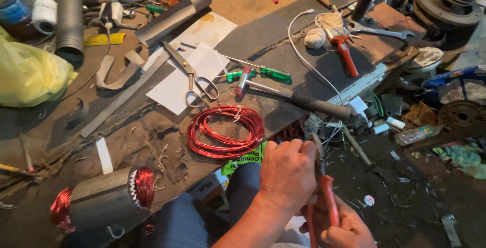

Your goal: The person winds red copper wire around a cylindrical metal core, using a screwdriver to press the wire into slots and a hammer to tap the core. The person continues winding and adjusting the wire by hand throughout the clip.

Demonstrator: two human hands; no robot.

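Both hands meet low centre-right of frame: right hand (349, 230) wrapped round red-handled pliers (324, 197), left hand (287, 172) closed over the plier head, contents hidden. Just upper left on the surface (152, 131): red wire coil (225, 130), then hammer (298, 100), scissors (195, 78). Wound stator (104, 202) lower left.

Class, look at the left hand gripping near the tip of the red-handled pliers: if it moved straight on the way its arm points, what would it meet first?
Probably the black-handled hammer. The left hand points up the picture toward the bench edge, and the hammer's grip lies across that line, though depth is unclear.
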